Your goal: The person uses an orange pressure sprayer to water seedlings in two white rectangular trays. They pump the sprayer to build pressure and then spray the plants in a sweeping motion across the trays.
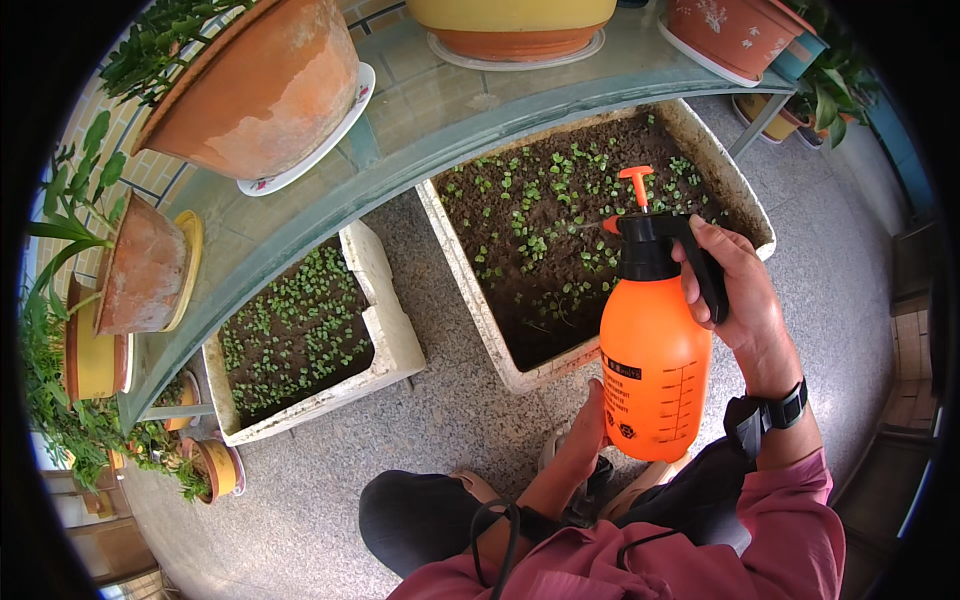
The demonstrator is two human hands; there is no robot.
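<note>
An orange pressure sprayer bottle (654, 360) with a black head, an orange pump handle and a red nozzle is held upright. My right hand (731, 281) grips its black handle. My left hand (589, 431) touches the lower left side of the bottle, its fingers partly hidden behind it. Liquid leaves the nozzle toward the left, over a large white foam box (472, 296) of dark soil with scattered green seedlings. Further left, a smaller foam box (397, 341) holds denser seedlings.
Above the boxes curves a glass shelf (457, 142) bearing a large terracotta pot (262, 97), a yellow pot (517, 19), a reddish pot (731, 37) and a small clay pot (142, 262). A metal shelf leg (757, 126) stands beside the large box. Small pots (217, 469) sit on the speckled floor at left.
</note>
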